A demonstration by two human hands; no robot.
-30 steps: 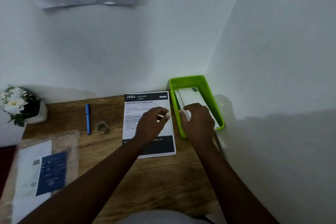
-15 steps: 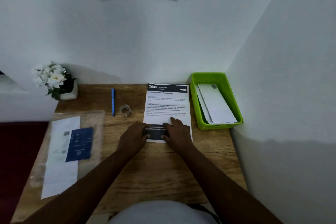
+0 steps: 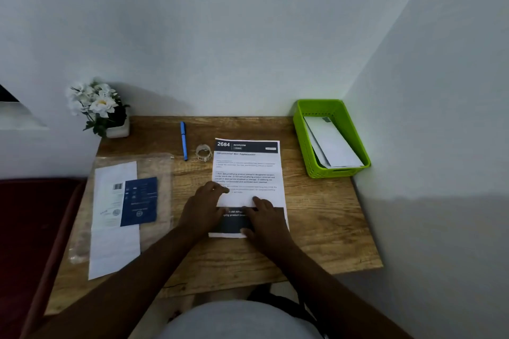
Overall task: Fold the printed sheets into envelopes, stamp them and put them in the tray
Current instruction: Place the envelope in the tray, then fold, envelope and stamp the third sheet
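Note:
The printed sheet (image 3: 248,168), headed 2684 with a dark band at its near end, lies flat on the wooden desk (image 3: 316,215). My left hand (image 3: 202,210) presses on its lower left part, fingers curled at the text. My right hand (image 3: 265,221) lies over the dark band, fingertips on the white strip above it. The green tray (image 3: 299,129) stands at the desk's far right corner with white envelopes (image 3: 334,146) inside. A small roll of stamps (image 3: 203,152) sits just left of the sheet's top.
A blue pen (image 3: 183,143) lies left of the stamp roll. A clear plastic bag with white sheets and a blue card (image 3: 124,206) covers the desk's left side. A white flower pot (image 3: 103,109) stands at the far left corner. Walls close the back and right.
My right hand left the tray, where the envelope stays, and came back to the sheet. Both hands now rest on the sheet's near end, slightly further up it than half a second ago.

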